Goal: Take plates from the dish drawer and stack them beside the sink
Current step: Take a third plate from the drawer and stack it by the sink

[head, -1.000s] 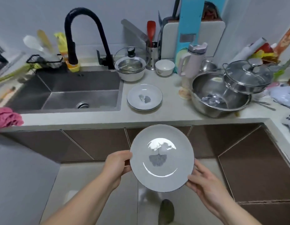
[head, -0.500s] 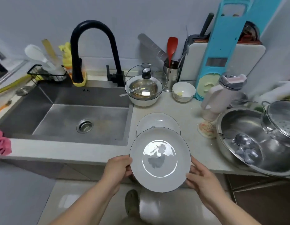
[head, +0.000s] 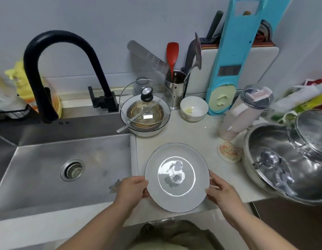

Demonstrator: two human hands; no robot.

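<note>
A grey plate (head: 176, 197) with a leaf motif and a shiny centre is held level over the counter, just right of the sink (head: 48, 170). My left hand (head: 131, 188) grips its left rim and my right hand (head: 221, 192) grips its right rim. Beneath it, the far rim of another plate (head: 176, 144) on the counter shows; the held plate covers most of it. Whether the two plates touch cannot be told. The dish drawer is out of view.
A black faucet (head: 41, 69) arches over the sink. Behind the plates stand a lidded bowl (head: 145, 116), a small white bowl (head: 193, 109), a utensil holder (head: 175, 87) and a tumbler (head: 243, 114). A large steel bowl (head: 275, 165) sits close on the right.
Both hands have carried the plate up and forward from in front of the cabinets to over the plate on the counter. The view has moved closer to the counter.
</note>
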